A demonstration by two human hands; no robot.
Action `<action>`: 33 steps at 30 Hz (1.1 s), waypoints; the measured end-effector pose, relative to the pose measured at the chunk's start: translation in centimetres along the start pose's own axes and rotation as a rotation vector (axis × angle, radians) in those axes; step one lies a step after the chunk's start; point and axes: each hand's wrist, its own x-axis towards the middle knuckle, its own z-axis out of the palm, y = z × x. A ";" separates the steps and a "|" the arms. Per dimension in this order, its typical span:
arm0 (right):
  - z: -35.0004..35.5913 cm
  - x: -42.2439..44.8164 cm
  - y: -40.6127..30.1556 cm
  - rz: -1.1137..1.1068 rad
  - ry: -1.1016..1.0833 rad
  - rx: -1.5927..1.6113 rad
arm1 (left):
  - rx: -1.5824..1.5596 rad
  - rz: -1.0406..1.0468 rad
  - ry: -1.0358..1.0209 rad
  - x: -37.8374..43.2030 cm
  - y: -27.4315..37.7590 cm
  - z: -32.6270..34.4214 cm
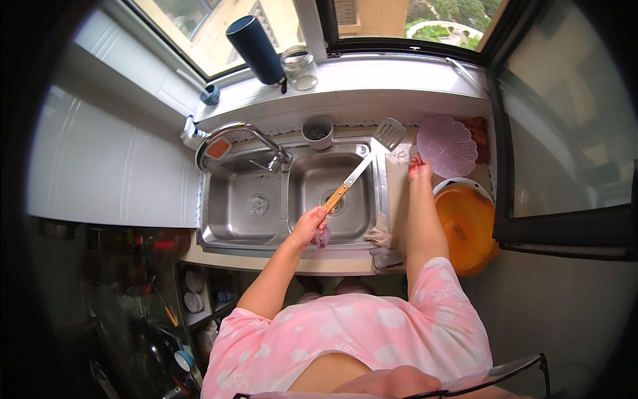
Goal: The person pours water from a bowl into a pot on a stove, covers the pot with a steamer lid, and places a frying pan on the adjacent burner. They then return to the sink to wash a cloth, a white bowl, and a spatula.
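My left hand [310, 225] grips the wooden handle of a slotted metal spatula [360, 168], held slantwise over the right basin [329, 172] of a steel double sink. The spatula's blade points to the far right, past the basin's edge. A purple scrubbing cloth [321, 238] hangs just under the same hand; whether the fingers hold it is unclear. My right hand [420, 169] is over the counter at the right, beside a lilac perforated plastic basket [447, 145]. Its fingers are partly curled, and I cannot tell whether they touch the basket.
A chrome faucet [271, 154] arches over the left basin [244, 199]. Behind the sink stands a grey cup [317, 132]. An orange basin [466, 229] leans at the right, under the open window sash [563, 124]. Rags [380, 232] lie on the front edge. A glass jar [300, 70] stands on the sill.
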 end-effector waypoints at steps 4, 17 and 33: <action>1.7 -4.5 2.5 -0.008 -0.112 -0.014 | -0.044 0.016 0.063 -2.1 -0.5 -1.0; -5.1 -22.7 6.4 -0.014 -0.372 -0.035 | -0.101 0.143 0.026 -11.2 -2.6 -3.5; -10.1 -62.8 39.1 0.619 -1.508 -1.118 | -0.228 0.541 0.608 -43.8 -14.7 -16.8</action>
